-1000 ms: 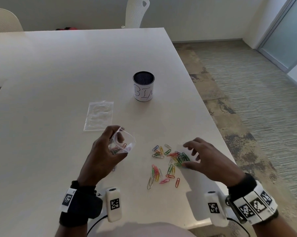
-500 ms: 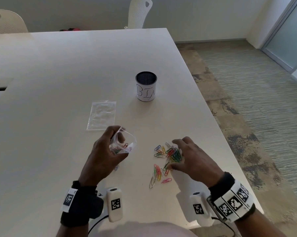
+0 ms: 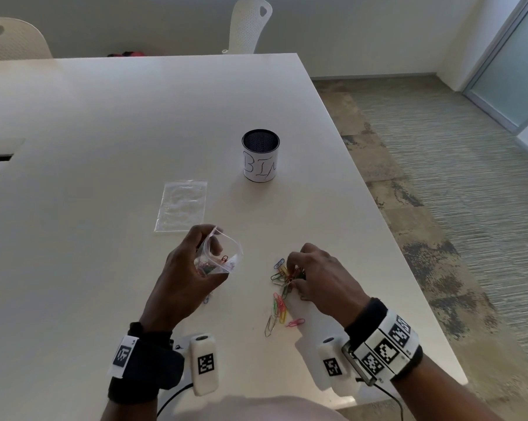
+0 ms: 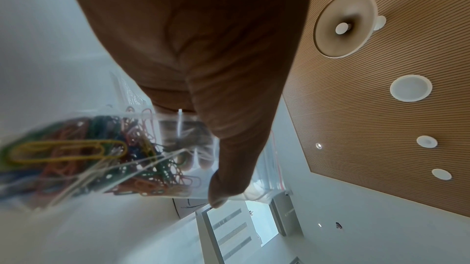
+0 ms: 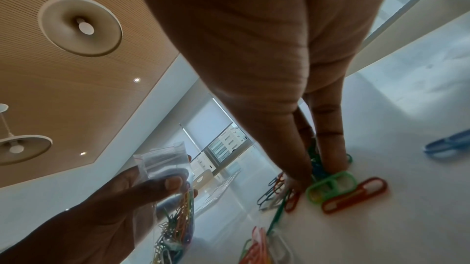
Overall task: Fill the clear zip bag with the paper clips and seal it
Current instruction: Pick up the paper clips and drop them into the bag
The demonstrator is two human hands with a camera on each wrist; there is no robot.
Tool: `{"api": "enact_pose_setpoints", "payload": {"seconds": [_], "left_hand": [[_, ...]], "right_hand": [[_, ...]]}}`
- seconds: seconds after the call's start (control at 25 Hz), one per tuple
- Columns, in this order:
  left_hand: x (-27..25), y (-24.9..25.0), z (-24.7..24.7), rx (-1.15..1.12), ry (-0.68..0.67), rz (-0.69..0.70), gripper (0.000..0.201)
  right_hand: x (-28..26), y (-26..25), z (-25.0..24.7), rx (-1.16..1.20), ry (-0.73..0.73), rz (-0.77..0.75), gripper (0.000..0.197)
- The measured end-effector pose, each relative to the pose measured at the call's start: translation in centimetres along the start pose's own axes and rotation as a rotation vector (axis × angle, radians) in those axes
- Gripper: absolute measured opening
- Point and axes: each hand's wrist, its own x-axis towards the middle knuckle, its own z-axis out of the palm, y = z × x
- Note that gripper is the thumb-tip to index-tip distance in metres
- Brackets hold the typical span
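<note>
Zip bag held open, left hand; right hand pinching paper clips.

The person's left hand is raised above the table with its back toward the head camera, fingers and thumb curled round the clear zip bag and holding its mouth open. The right hand reaches down to the tabletop, thumb and fingertips drawn together in a pinch on a cluster of paper clips. Both forearms extend forward, each wrist wearing a dark band.
</note>
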Motion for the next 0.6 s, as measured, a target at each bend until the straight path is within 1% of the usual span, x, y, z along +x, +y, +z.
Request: {"api": "enact_pose_setpoints", "payload": {"seconds": [0.04,0.16,0.36,0.48,0.6], "left_hand": [[0.0,0.0,0.0,-0.012,0.003,-0.001,0.058],[-0.2,0.1,-0.1,-0.026,0.009,-0.008,0.058],[-0.3,0.2,-0.2,-0.016,0.013,-0.004,0.058],[-0.4,0.4,-0.1,-0.016,0.003,0.0,0.058],[-0.5,0.3,0.1,-0.005,-0.001,0.009,0.057]], "right_hand": [[0.2,0.0,0.2,-0.005,0.025,-0.011,0.016],[0.9,0.1,0.2,0.04,0.07,-0.011,0.016],[1.5,0.9,-1.3,0.206,0.094,-0.014,0.009],[1.6,1.3,-2.2,0.493,0.078,0.06,0.009],[1.1,0.1,-3.4,0.795,0.058,0.074,0.008]]}}
